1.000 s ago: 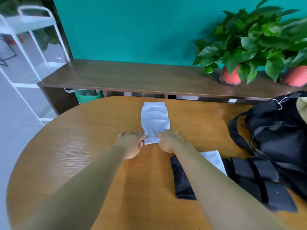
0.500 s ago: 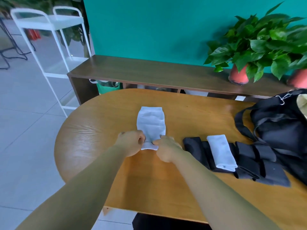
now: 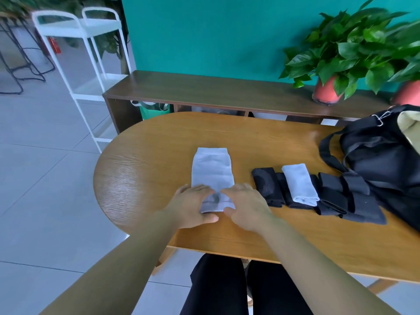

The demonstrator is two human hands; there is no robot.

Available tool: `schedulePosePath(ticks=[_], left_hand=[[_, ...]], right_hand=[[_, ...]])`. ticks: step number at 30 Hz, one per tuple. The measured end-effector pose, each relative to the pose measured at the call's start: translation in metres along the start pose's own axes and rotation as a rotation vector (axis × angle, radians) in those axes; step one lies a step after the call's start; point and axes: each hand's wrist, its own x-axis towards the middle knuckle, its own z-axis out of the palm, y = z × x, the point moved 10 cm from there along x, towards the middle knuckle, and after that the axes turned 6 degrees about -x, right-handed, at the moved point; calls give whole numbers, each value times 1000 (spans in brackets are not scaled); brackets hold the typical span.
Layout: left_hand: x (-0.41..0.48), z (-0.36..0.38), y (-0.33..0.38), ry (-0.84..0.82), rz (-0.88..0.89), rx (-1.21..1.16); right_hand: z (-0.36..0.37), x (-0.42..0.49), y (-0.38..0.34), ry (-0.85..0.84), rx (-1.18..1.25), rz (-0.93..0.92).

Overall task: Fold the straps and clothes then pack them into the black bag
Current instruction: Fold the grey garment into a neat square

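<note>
A white cloth [image 3: 212,171] lies flat on the wooden table [image 3: 145,169], its near end doubled over. My left hand [image 3: 193,205] and my right hand [image 3: 247,208] rest on that near end from either side, fingers spread, thumbs at its front edge. To the right lie folded black straps [image 3: 336,196] in a row, with a small folded white cloth [image 3: 300,184] on top of them. The black bag [image 3: 384,160] sits at the table's right end, open at the top.
A dark wooden bench [image 3: 216,89] runs behind the table against a teal wall, with potted plants [image 3: 341,53] at its right. A white metal rack [image 3: 86,57] stands on the tiled floor to the left. My dark trousers [image 3: 218,287] show below the table's edge.
The view has swung down and back. Both hands have flattened from pinching fists to spread fingers on the white cloth's near end.
</note>
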Motion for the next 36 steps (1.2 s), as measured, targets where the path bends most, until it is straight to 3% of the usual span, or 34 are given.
schedulePosePath(ticks=[7, 14, 18, 21, 25, 31, 36], left_hand=[[-7, 2, 8, 54, 51, -48], [-10, 0, 16, 66, 68, -14], [-9, -5, 10, 137, 43, -29], [-10, -9, 7, 213, 67, -47], [-12, -11, 3, 264, 129, -125], [-19, -3, 4, 163, 189, -183], [-30, -2, -7, 168, 175, -159]], right_hand=[[15, -18, 3, 38, 61, -134], [7, -9, 13, 146, 46, -89], [-5, -5, 34, 159, 342, 91], [-1, -9, 44, 144, 500, 121], [15, -28, 31, 86, 247, -81], [8, -27, 4, 339, 10, -340], [13, -21, 31, 290, 397, -101]])
